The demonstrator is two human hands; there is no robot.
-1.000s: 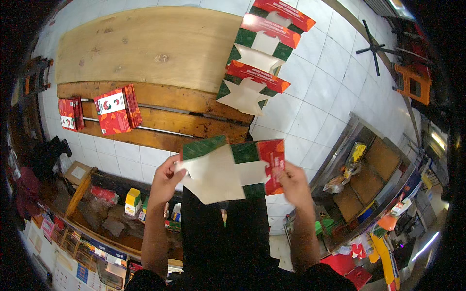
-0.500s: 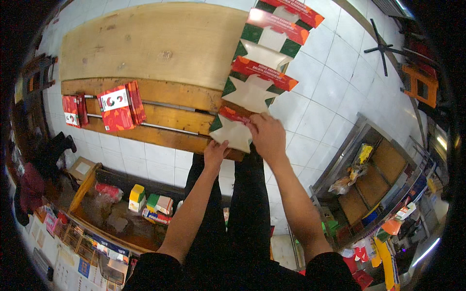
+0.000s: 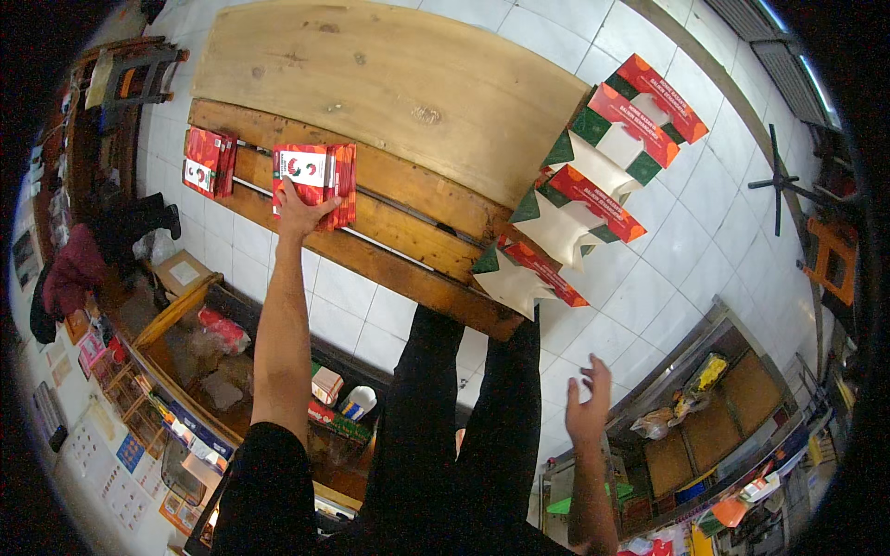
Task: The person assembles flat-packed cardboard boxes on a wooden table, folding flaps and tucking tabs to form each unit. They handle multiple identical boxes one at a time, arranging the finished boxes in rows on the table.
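My left hand (image 3: pixel 301 215) reaches to a stack of flattened red cardboard boxes (image 3: pixel 315 167) with a white label on the bench. Its thumb and fingers are spread over the near edge of the stack, touching it. A smaller stack of the same red flat boxes (image 3: pixel 206 165) lies farther left. My right hand (image 3: pixel 588 404) hangs above the floor right of my legs, fingers apart, holding nothing. Along the right end of the bench stand several unfolded red and green boxes with pale insides; the nearest box (image 3: pixel 517 284) sits at the bench's near corner.
The slatted wooden bench (image 3: pixel 399 227) has a smooth pale board (image 3: pixel 408 79) along its far side. A wooden cabinet (image 3: pixel 714 389) stands on the tiled floor at right. At lower left is a wooden case (image 3: pixel 176 324) with goods. An orange stool (image 3: pixel 832 262) stands far right.
Both hands have left the nearest unfolded box, which stays at the bench corner. My left hand has moved left to the larger stack; my right has drawn back toward me. The view has shifted left.
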